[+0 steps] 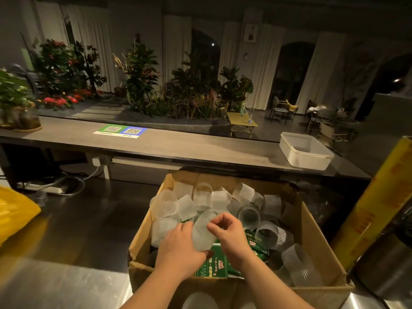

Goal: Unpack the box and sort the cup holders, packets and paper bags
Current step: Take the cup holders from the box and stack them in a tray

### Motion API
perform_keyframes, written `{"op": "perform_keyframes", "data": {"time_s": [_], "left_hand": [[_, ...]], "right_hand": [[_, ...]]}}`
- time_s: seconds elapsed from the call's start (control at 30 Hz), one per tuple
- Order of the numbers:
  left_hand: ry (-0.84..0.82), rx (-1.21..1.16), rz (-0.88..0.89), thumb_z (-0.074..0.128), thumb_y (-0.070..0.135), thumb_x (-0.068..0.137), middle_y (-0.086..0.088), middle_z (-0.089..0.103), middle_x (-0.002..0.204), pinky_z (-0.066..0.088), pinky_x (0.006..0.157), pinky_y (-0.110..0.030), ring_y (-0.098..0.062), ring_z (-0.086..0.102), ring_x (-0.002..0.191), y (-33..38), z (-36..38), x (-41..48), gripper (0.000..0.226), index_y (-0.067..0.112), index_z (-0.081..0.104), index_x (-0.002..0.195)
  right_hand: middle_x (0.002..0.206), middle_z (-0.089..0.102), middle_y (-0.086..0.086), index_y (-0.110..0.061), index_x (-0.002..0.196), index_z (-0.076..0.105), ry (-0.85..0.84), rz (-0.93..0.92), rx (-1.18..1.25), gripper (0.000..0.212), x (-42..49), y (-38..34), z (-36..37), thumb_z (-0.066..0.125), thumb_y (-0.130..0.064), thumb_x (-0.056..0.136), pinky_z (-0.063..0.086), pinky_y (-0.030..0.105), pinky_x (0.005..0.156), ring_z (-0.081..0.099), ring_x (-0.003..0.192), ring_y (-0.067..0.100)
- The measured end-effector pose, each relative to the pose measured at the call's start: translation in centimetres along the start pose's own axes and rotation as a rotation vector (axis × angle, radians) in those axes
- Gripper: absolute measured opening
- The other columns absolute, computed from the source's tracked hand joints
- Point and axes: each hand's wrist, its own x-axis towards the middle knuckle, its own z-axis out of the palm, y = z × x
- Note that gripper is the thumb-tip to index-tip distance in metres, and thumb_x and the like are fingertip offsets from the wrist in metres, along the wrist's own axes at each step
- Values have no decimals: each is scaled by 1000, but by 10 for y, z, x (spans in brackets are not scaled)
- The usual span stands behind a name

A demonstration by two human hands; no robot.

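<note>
Both hands are working close together inside the open brown cardboard box (321, 237), which is sitting on the shiny steel worktop (66, 282). The left hand (178, 246) is gripping a translucent ribbed plastic cup holder (202, 234), and the right hand (231, 236) is pinching its upper rim. More ribbed holders (223, 198) are lying jumbled over glossy green packets (215, 264). The box's right wall is standing just beside a tall yellow roll (374, 208), while the worktop is stretching open to the left.

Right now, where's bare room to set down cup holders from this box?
Free: the grey counter between the QR code sign and the white tub; the steel worktop between the yellow bag and the cardboard box. Crowded: the box itself, full of cup holders and green packets, and its right side, where the yellow roll stands close.
</note>
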Motion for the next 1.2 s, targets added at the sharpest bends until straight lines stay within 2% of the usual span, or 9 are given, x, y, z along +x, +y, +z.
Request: {"op": "perform_keyframes", "data": {"time_s": [0.3,0.47,0.6,0.73,0.87,0.97,1.07,1.13,1.2], "left_hand": [[-26,-83,-82,70,71,81,11,51,142,47,103,-31,-13,51,129,5,-10,-3,85,31,37,148],[-45,-121,-124,77,57,80,11,55,126,52,93,-29,-11,54,109,5,-14,-4,69,34,41,135],[-45,-86,-129,77,45,85,8,53,134,48,95,-30,-15,54,120,3,-15,-3,71,29,36,141],[-16,-24,-216,73,43,91,6,53,136,48,101,-31,-16,54,126,7,-19,-6,66,28,36,143],[27,-157,-283,54,36,104,6,61,107,48,94,-27,-10,60,101,2,-18,-8,12,26,55,110],[52,-206,-286,38,22,111,-2,62,98,42,85,-29,-9,59,85,-3,-16,-17,28,24,54,88],[54,-231,-331,42,14,109,-22,63,125,46,101,-40,-38,59,118,-8,-10,-6,22,5,62,110],[-24,-259,-353,53,39,103,-10,57,137,44,107,-37,-28,54,128,-5,-14,-1,31,16,54,124],[-28,-118,-288,63,64,89,0,47,146,42,108,-35,-20,48,135,-2,-18,4,80,22,33,150]], "right_hand": [[83,63,7,-3,89,63,54,-62,-80,10,6,-4,7,73,-5,92,53,30,76,59,78,14],[79,59,5,-6,87,62,-188,-28,-92,11,0,-4,10,65,-1,96,49,24,67,56,73,13],[80,61,4,-4,85,63,-235,-8,-179,13,1,-10,18,64,-7,98,50,25,63,58,72,11],[90,66,-2,-17,88,70,-5,-160,-570,13,26,-22,43,67,-28,93,57,37,82,61,85,15],[125,66,-2,-23,131,66,-154,-127,-797,42,44,-42,98,68,-41,93,54,41,102,59,117,16],[126,65,3,-25,127,71,-156,-75,-923,45,61,-40,124,69,-51,90,49,45,106,50,126,24],[119,63,1,-25,106,77,-61,-73,-806,21,64,-44,126,64,-39,95,45,43,105,45,122,24],[126,52,0,-24,97,68,-31,-87,-588,11,60,-55,112,60,-32,98,39,39,108,41,123,20],[124,48,0,-15,87,61,0,-83,-347,14,54,-65,86,60,-23,97,41,38,104,46,118,17]]}}
